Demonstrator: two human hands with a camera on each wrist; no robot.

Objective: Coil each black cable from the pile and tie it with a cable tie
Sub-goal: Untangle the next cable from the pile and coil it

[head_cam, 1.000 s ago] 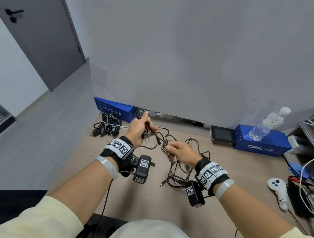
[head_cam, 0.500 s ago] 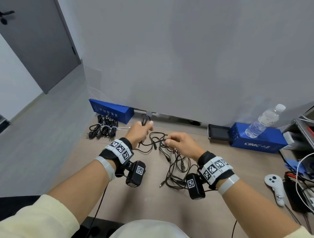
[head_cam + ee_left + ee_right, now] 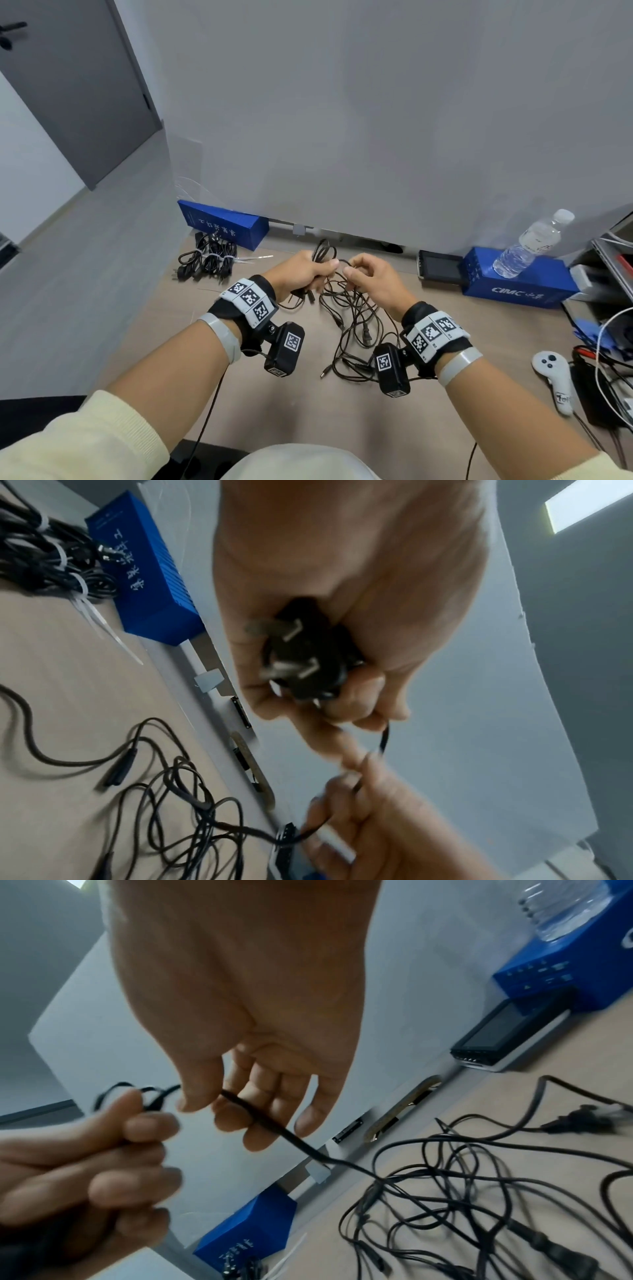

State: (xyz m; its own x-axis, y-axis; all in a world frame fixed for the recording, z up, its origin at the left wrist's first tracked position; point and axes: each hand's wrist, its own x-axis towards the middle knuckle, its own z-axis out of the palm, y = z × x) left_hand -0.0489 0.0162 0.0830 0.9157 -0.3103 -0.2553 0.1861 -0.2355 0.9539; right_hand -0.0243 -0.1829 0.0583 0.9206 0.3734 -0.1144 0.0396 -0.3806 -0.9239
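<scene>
- Above the middle of the table (image 3: 178, 346), both hands are raised close together over the loose pile of black cables (image 3: 356, 318).
- The left hand (image 3: 301, 270) is closed in a fist around a black cable (image 3: 274, 1129); loops stick up past its knuckles, and the left wrist view shows the three-pin plug (image 3: 304, 653) gripped in its palm.
- The right hand (image 3: 373, 277) pinches the same cable between thumb and forefinger, just right of the left fist; its other fingers are loosely curled.
- From the pinch the cable runs down into the pile, which lies on the table below and between the wrists.
- Far left, coiled cables (image 3: 209, 260) bound with white cable ties (image 3: 82, 588) lie beside a blue box (image 3: 222, 224).
- Far right, a water bottle (image 3: 531, 245) lies on a second blue box (image 3: 517, 284); a small dark-screened device (image 3: 440, 269) sits just left of that box.
</scene>
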